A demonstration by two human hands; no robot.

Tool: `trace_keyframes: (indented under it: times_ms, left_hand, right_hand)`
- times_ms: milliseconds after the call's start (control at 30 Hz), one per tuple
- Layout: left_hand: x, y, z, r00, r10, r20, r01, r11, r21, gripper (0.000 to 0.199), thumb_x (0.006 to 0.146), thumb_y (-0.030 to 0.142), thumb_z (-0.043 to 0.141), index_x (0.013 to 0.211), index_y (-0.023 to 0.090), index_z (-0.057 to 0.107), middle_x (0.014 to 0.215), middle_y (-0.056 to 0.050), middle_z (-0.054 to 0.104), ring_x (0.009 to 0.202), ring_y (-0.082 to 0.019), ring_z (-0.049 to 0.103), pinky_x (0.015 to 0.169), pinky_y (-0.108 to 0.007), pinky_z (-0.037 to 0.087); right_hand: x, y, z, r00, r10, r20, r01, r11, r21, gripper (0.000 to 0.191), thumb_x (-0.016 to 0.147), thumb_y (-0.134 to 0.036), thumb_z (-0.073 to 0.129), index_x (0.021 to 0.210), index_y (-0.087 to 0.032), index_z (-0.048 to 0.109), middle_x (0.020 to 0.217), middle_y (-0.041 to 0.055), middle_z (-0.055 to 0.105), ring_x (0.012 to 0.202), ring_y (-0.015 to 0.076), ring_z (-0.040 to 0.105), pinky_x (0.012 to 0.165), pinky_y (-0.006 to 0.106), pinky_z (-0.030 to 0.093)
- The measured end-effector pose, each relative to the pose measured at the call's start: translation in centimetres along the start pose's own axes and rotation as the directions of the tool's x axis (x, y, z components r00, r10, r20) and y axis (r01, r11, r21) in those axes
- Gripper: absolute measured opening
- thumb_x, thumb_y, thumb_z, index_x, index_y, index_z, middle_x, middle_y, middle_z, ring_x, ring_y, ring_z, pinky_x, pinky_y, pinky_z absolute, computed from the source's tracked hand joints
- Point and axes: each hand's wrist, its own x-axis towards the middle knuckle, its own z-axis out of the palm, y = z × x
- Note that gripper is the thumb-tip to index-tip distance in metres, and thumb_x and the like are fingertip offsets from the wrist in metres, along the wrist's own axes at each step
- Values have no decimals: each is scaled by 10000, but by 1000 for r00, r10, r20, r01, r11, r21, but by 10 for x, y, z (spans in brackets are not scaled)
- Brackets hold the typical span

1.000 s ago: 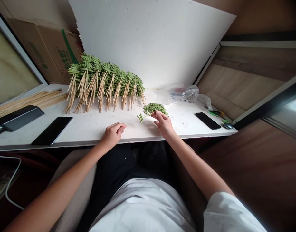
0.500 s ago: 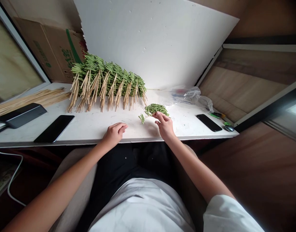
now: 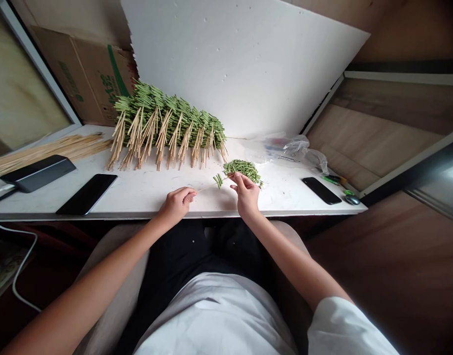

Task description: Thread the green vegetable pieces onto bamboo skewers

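A thin wooden skewer (image 3: pixel 206 187) spans the gap between my hands, with a few short green pieces (image 3: pixel 218 181) threaded on it near its right end. My left hand (image 3: pixel 179 203) is closed on the skewer's left end. The fingers of my right hand (image 3: pixel 245 191) pinch at its other end, just right of the threaded pieces. Behind my right hand lies a small pile of cut green pieces (image 3: pixel 246 168), partly hidden by the fingers. Farther back on the left, a large stack of filled green skewers (image 3: pixel 174 118) has its bare stick ends pointing toward me.
The white table (image 3: pixel 137 197) carries loose bare sticks (image 3: pixel 74 147), a black device (image 3: pixel 39 172) and a phone (image 3: pixel 87 194) at left. Another phone (image 3: pixel 321 191), a clear plastic bag (image 3: pixel 296 148) and a small rounded object (image 3: pixel 352 199) are at right. A white board (image 3: pixel 241 64) stands behind.
My right hand has shifted slightly left. The skewer now shows clearly as a line reaching my left hand, which has barely moved. The whole view has shifted slightly.
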Motion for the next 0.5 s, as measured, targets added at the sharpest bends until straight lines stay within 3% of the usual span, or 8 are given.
trace_keyframes:
  times_ms: [300, 500]
  left_hand:
    - [0, 2, 0, 1000, -4, -6, 4, 1000, -3, 237, 1075, 267, 540, 963, 199, 738, 777, -39, 729, 694, -175, 689, 692, -279, 535]
    - [-1, 4, 1, 1000, 28, -13, -28, 1000, -11, 229, 1083, 265, 531, 975, 198, 722, 792, -36, 727, 714, -171, 694, 713, -273, 542]
  right_hand:
    - [-12, 12, 6, 996, 27, 79, -26, 1000, -11, 388, 839, -605, 831, 981, -243, 828, 1117, 80, 825, 1213, 281, 736, 879, 368, 638]
    - [-24, 9, 14, 997, 48, 53, -46, 998, -35, 431, 745, -626, 893, 888, -226, 818, 1001, 39, 815, 1122, 285, 740, 927, 405, 658]
